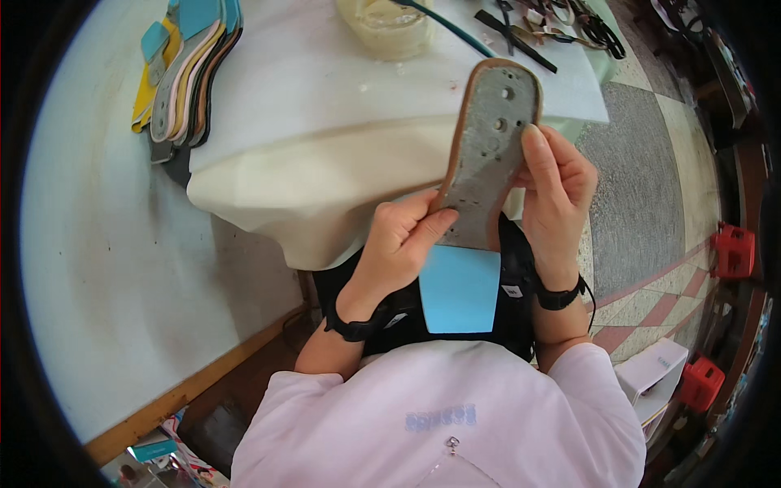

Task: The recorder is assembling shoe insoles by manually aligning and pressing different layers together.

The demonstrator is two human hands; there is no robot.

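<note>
Between my two hands is a shoe insole (490,159), held up over my lap near the table's front edge. Its grey underside faces up, with small round holes and a brown rim around the far end. The near end is light blue and flat. My left hand (407,237) pinches the insole's left edge near the middle, thumb on top. Higher up, the right edge is gripped by my right hand (557,179), with the thumb on the grey face and the fingers mostly hidden behind it.
A translucent yellowish tub (389,34) with a blue-green stick (454,31) stands at the table's back. Similar insoles (195,81) lie stacked at the left. Dark straps (521,42) and scraps sit at the back right. A cream cloth (325,175) hangs over the front edge. Red stools (735,250) stand at right.
</note>
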